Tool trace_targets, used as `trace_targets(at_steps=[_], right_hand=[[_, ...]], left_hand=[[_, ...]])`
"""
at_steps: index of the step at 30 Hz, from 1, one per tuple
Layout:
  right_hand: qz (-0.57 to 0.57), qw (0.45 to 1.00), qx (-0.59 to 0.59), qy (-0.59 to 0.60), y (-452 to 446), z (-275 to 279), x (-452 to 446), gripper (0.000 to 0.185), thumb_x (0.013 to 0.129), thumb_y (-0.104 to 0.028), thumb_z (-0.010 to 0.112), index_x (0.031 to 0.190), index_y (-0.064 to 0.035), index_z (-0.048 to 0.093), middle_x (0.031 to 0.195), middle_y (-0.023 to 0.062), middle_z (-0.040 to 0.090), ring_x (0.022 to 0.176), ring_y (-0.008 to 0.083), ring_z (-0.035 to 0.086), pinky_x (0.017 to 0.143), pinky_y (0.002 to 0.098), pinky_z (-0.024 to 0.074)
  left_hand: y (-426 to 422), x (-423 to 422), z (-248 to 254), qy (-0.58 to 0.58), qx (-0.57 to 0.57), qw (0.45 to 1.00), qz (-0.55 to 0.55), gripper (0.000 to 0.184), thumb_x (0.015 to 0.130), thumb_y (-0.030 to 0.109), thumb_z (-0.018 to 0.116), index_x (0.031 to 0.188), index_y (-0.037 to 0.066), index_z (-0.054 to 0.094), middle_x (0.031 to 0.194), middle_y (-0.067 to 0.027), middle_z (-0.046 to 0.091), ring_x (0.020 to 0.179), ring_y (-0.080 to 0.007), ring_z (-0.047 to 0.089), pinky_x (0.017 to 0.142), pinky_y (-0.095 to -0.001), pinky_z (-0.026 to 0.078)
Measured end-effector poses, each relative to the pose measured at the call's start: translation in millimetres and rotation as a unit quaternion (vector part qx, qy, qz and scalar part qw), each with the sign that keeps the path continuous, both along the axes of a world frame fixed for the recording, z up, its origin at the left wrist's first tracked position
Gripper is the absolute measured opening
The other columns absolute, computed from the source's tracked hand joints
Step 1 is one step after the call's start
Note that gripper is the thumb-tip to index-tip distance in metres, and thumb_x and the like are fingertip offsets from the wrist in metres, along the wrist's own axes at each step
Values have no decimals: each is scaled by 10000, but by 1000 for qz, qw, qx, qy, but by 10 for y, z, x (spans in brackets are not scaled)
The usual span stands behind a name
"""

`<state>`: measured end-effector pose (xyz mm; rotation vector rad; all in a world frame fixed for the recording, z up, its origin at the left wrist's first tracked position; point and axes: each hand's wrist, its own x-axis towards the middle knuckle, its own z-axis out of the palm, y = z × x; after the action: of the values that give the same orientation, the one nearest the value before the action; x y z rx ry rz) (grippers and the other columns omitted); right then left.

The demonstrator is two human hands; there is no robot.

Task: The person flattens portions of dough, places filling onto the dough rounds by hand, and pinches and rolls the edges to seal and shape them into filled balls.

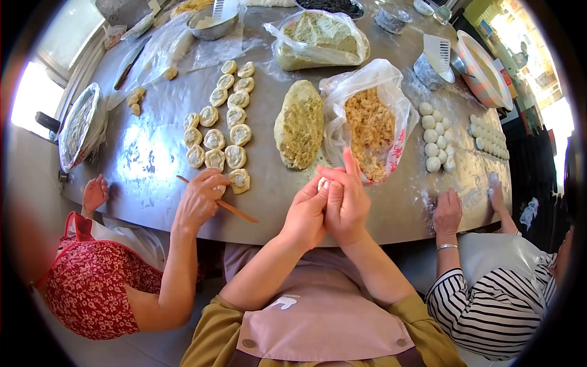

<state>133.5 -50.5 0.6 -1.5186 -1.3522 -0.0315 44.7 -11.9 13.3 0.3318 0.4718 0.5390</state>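
Note:
My left hand [307,214] and my right hand [347,205] are pressed together above the table's near edge, fingers closed. Between the thumbs and fingertips shows a small pale piece of dough [321,183]; most of it is hidden by my fingers. Just beyond my hands lies a long greenish lump of dough [299,125]. To its right, a white plastic bag [396,82] stands open around a brown crumbly filling [369,119].
At left, a co-worker's hand [199,199] holds a flat wooden stick [235,211] beside rows of filled dough rounds [214,139]. At right, another co-worker's hand [448,212] rests near pale dough balls [433,137]. Farther back is a bag of greenish dough [321,37].

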Motion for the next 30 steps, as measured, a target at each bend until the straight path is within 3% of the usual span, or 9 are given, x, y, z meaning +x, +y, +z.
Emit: trace_targets(at_steps=[5,8,13,16,18,22,23,25,30], right_hand=[[-21,993,-7,117,31,-20,-63,220,977,-148,453,1078,5,575,1005,107,660,1121,326,568,1015,436,383],[-13,842,-10,539,116,161,-15,296,1001,-187,409,1134,34,555,994,124,663,1053,268,598,984,390,414],[141,832,19,536,21,179,-98,685,991,-495,225,1415,42,224,1495,216,202,1309,248,320,1077,369,280],[174,872,-55,455,-66,134,-121,714,981,-520,222,1410,52,229,1491,216,198,1360,276,232,1111,401,207],[151,850,-52,502,-77,96,-158,580,1004,-446,285,1274,54,407,1271,161,474,1154,204,457,982,336,362],[95,875,-89,465,-90,126,-131,372,1007,-331,391,984,-7,571,876,61,632,780,110,569,717,251,467],[66,904,-102,409,-110,124,-73,357,1006,-314,399,969,-7,577,832,57,641,728,103,568,683,243,471],[39,944,-100,313,-117,133,12,268,992,-242,441,991,-5,565,737,76,663,630,111,601,610,233,487],[49,994,-79,64,-165,141,51,441,953,-295,501,1289,-19,426,1228,201,535,1138,333,532,899,412,425]], left_hand=[[-33,65,69,66,81,994,35,363,990,85,332,1342,15,383,1280,-123,504,1158,-219,516,982,-326,422],[-162,59,104,77,209,971,92,401,995,97,340,1385,3,331,1318,-130,474,1190,-216,489,1013,-318,381],[-28,-108,-57,164,524,831,87,357,996,134,382,1330,25,444,1267,-104,486,1076,-171,507,936,-290,394],[-20,-86,-70,202,605,756,147,336,988,231,411,1212,45,579,1200,-124,508,1076,-222,469,933,-343,364],[-47,-77,-78,264,677,665,175,336,974,260,433,1179,60,608,1238,-152,491,1160,-287,415,996,-392,305],[-24,-77,-75,215,683,680,155,801,943,603,167,1360,-35,412,1417,-218,329,1349,-320,192,1068,-434,188],[-45,-134,2,183,654,728,88,913,910,652,177,1436,-91,110,1485,-331,-21,1408,-366,-61,1074,-446,197],[-120,-30,-30,120,496,852,112,1025,839,745,225,1445,-41,-31,1498,-265,62,1408,-344,8,1102,-452,116],[35,-183,-12,-43,427,902,-52,1160,803,559,637,1432,-42,-131,1511,-215,9,1380,-274,164,1097,-394,202]])
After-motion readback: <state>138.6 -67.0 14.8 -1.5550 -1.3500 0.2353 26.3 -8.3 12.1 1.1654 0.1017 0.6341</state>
